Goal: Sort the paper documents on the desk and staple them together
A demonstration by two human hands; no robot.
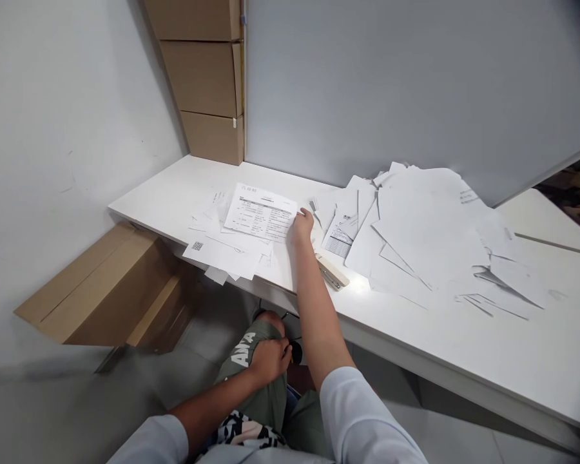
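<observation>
My right hand (303, 225) reaches over the desk, its fingers closed at the right edge of a printed sheet (261, 216) with a table of text. That sheet lies over other papers, including a white sheet with a QR code (222, 254) that overhangs the front edge. My left hand (271, 358) rests on my thigh, fingers curled in, with nothing visible in them. Just right of my right forearm lies a beige stapler (332, 272). Beyond it is a printed form (341, 235), partly under other sheets.
A large loose heap of white papers (425, 219) covers the middle right of the white desk (526, 361). Stacked cardboard boxes (203, 77) stand at the back left against a grey panel (391, 84). Another cardboard box (91, 283) stands below the desk's left end.
</observation>
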